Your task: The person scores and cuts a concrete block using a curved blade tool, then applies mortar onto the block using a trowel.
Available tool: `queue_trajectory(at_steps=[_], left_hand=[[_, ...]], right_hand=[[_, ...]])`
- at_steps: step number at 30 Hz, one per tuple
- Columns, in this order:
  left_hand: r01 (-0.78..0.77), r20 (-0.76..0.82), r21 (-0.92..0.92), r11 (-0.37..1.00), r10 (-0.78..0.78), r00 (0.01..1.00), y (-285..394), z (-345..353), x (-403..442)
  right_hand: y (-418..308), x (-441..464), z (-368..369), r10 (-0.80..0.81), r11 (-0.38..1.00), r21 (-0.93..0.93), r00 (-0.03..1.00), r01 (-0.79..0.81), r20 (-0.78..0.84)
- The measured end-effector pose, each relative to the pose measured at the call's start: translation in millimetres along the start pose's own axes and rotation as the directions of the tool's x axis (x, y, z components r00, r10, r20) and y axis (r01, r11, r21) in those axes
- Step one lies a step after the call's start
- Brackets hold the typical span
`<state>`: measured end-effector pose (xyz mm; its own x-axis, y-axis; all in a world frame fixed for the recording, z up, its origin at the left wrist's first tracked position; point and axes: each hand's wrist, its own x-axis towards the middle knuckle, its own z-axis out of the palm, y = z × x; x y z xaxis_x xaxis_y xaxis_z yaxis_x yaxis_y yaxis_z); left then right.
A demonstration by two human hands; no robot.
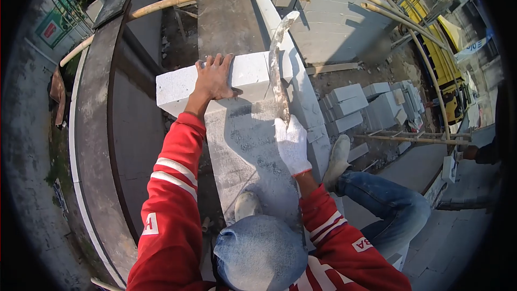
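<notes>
A white aerated concrete block (pixel 250 70) lies crosswise on a grey, dust-covered board (pixel 229 145) in front of me. My bare left hand (pixel 214 78) grips it, fingers over the top and thumb on the near side. In a white knit glove, my right hand (pixel 291 144) is closed around the lower end of a long, curved, machete-like blade (pixel 279 73) crusted with white and brown. The blade points away from me and passes across the block's right part. Whether it touches or cuts into the block, I cannot tell.
Several pale blocks (pixel 347 108) are stacked below on the right. Bamboo poles (pixel 164 5) cross at the upper left and right. A dark curved wall form (pixel 94 129) runs along the left. Another person's hand (pixel 470 153) shows at the far right, near a yellow truck (pixel 447 75).
</notes>
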<state>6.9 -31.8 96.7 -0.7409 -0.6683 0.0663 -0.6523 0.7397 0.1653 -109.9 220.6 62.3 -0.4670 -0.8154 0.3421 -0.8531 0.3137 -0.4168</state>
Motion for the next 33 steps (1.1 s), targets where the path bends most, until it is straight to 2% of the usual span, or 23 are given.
queue_trajectory(at_steps=[1, 2, 4, 5, 6, 8, 9, 10, 12, 14, 15, 17, 19, 21, 22, 24, 25, 26, 28, 29, 30, 32, 33], left_hand=[[-0.020, 0.084, -0.027, 0.999, 0.022, 0.996, -3.5, -5.6, 3.4], [-0.015, 0.100, -0.029, 0.999, 0.017, 0.995, -2.4, -7.9, -0.2], [-0.039, 0.053, 0.051, 0.998, 0.037, 0.998, 0.5, -10.7, -3.3], [-0.073, -0.038, 0.043, 0.996, 0.074, 0.997, 1.8, -6.3, -12.9], [-0.075, -0.033, 0.042, 0.996, 0.076, 0.997, 8.5, -5.7, -27.5], [-0.090, -0.097, 0.020, 0.996, 0.091, 0.991, 26.0, -7.2, -60.4], [-0.084, -0.106, -0.004, 0.996, 0.083, 0.991, 35.4, -3.1, -77.8], [-0.074, -0.111, -0.030, 0.997, 0.070, 0.991, 43.9, 2.6, -97.1], [-0.096, -0.181, -0.011, 0.995, 0.093, 0.979, 52.4, 29.9, -131.6], [-0.119, -0.258, 0.095, 0.988, 0.140, 0.956, 58.9, 62.1, -159.3], [-0.113, -0.254, 0.088, 0.990, 0.132, 0.958, 62.9, 77.6, -169.7], [-0.079, -0.418, 0.089, 0.993, 0.109, 0.902, 70.4, 105.5, -185.3], [-0.040, -0.469, 0.149, 0.988, 0.106, 0.877, 75.0, 127.0, -192.5], [0.017, -0.531, 0.191, 0.982, 0.088, 0.843, 79.4, 137.3, -191.7], [0.020, -0.519, 0.186, 0.982, 0.081, 0.851, 83.1, 142.0, -190.4], [0.065, -0.592, 0.210, 0.976, 0.074, 0.803, 89.1, 154.8, -175.1], [0.098, -0.614, 0.175, 0.980, 0.031, 0.789, 92.8, 160.7, -164.1], [0.096, -0.609, 0.175, 0.980, 0.031, 0.793, 88.2, 165.7, -157.1], [0.147, -0.518, 0.226, 0.963, -0.009, 0.855, 75.5, 167.3, -134.8], [0.114, -0.545, 0.032, 0.993, -0.078, 0.835, 69.1, 163.1, -123.4], [0.108, -0.524, 0.007, 0.994, -0.089, 0.847, 58.6, 160.7, -111.6], [0.109, -0.462, -0.004, 0.994, -0.099, 0.882, 39.8, 145.9, -94.4], [0.082, -0.439, 0.022, 0.996, -0.064, 0.896, 29.7, 140.7, -87.6]], right_hand=[[-2.9, -10.5, -10.7, 0.280, 0.904, 0.305, 0.954, -0.300, 0.106], [3.8, -17.6, -12.2, 0.286, 0.901, 0.304, 0.950, -0.310, 0.122], [9.0, -19.2, -23.3, 0.254, 0.902, 0.377, 0.964, -0.209, -0.074], [11.9, -16.1, -29.8, 0.405, 0.850, 0.408, 0.908, -0.333, -0.103], [10.5, -13.6, -40.0, 0.409, 0.848, 0.407, 0.907, -0.338, -0.100], [14.6, -12.4, -50.5, 0.671, 0.438, 0.690, 0.721, -0.576, 0.176], [20.1, -12.3, -45.1, 0.708, 0.321, 0.750, 0.673, -0.579, 0.216], [21.7, -14.5, -38.9, 0.718, 0.312, 0.740, 0.658, -0.595, 0.227], [22.9, -18.3, -25.3, 0.761, 0.137, 0.861, 0.609, -0.489, 0.224], [33.6, -33.9, -14.1, 0.780, 0.107, 0.850, 0.574, -0.515, 0.249], [38.9, -39.1, -9.3, 0.794, 0.080, 0.849, 0.549, -0.523, 0.263], [37.3, -47.9, 1.2, 0.807, 0.123, 0.819, 0.537, -0.560, 0.245], [41.4, -49.2, 12.3, 0.822, 0.163, 0.792, 0.524, -0.589, 0.221], [48.9, -49.3, 24.4, 0.832, 0.341, 0.693, 0.547, -0.635, 0.092], [53.5, -46.1, 30.3, 0.835, 0.338, 0.683, 0.541, -0.648, 0.101], [69.7, -21.3, 43.6, 0.833, 0.375, 0.714, 0.553, -0.591, 0.020], [78.4, -6.7, 44.2, 0.828, 0.291, 0.727, 0.545, -0.622, 0.135], [81.6, 2.0, 47.6, 0.830, 0.288, 0.724, 0.541, -0.626, 0.138], [88.7, 22.8, 51.8, 0.685, 0.415, 0.717, 0.711, -0.560, 0.159], [91.4, 28.9, 54.2, 0.684, 0.411, 0.680, 0.699, -0.607, 0.211], [85.9, 31.1, 52.6, 0.684, 0.409, 0.684, 0.699, -0.604, 0.209], [55.3, 24.6, 41.6, 0.665, 0.271, 0.768, 0.690, -0.580, 0.286], [39.0, 14.4, 33.7, 0.670, 0.376, 0.690, 0.696, -0.619, 0.259]])
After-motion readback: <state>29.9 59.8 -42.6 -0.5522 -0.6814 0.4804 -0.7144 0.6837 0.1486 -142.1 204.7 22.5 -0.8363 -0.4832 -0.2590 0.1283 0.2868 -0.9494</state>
